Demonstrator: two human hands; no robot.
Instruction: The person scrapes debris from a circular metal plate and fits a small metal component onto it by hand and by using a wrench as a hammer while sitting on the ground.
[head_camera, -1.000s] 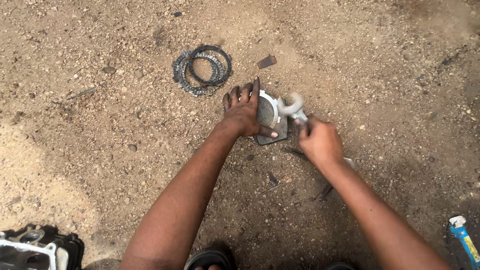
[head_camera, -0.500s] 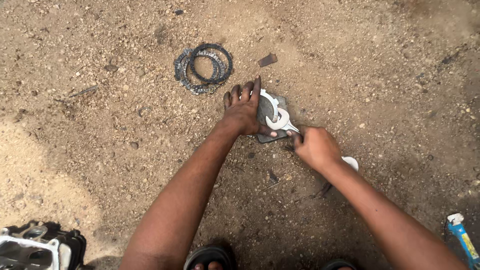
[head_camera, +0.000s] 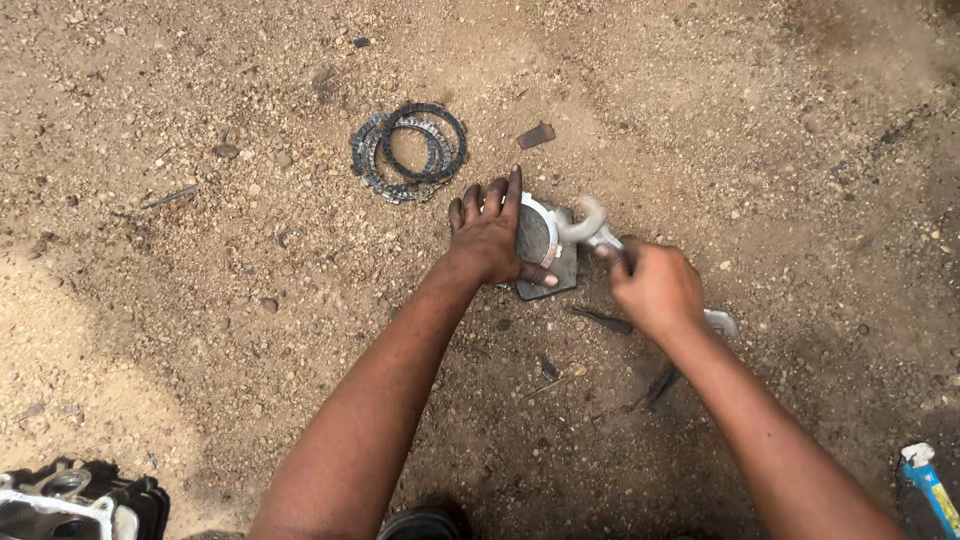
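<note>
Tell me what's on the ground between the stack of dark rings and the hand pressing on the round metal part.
Only bare sandy dirt and small pebbles separate the dark rings from the left hand, in the head view.

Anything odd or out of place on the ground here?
Yes: the stack of toothed rings lies straight on loose, gritty dirt, rings slid askew. The left hand pins a round metal part on the dirt too; the right hand grips a wrench.

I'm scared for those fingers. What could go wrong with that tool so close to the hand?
The left hand pins the round metal part while the right hand swings the wrench right beside its thumb, so a slip might strike it. The part lies on loose gravelly ground and could skid. Grit may get into the clutch plates nearby.
</note>
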